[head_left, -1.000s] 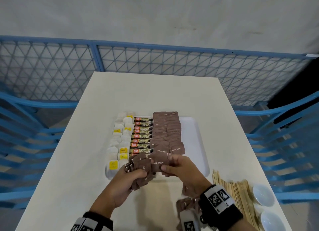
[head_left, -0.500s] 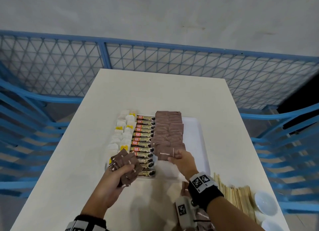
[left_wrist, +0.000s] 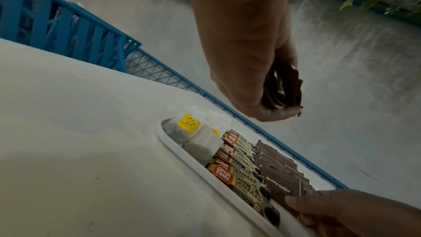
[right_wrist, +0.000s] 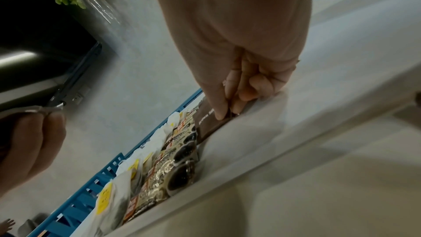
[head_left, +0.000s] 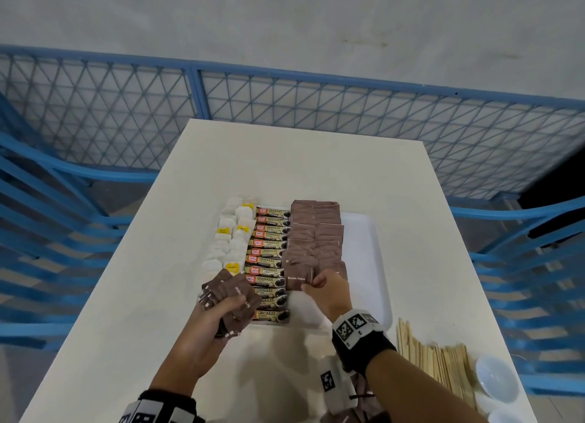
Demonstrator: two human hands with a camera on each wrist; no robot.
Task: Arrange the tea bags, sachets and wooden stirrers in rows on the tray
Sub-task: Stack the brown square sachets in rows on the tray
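Stirrers [head_left: 433,361] lie loose on the table at near right, left hand [head_left: 221,312] clutching a brown sachet bunch [head_left: 232,296], right hand [head_left: 329,288] pinching one Brown Sugar sachet [head_left: 299,277] onto the tray [head_left: 364,264], tea bags [head_left: 228,239] rowed beyond.

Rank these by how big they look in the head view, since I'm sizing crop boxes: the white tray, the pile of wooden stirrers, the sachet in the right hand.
1. white tray
2. pile of wooden stirrers, nearer the camera, so flattered
3. Brown Sugar sachet pinched in the right hand
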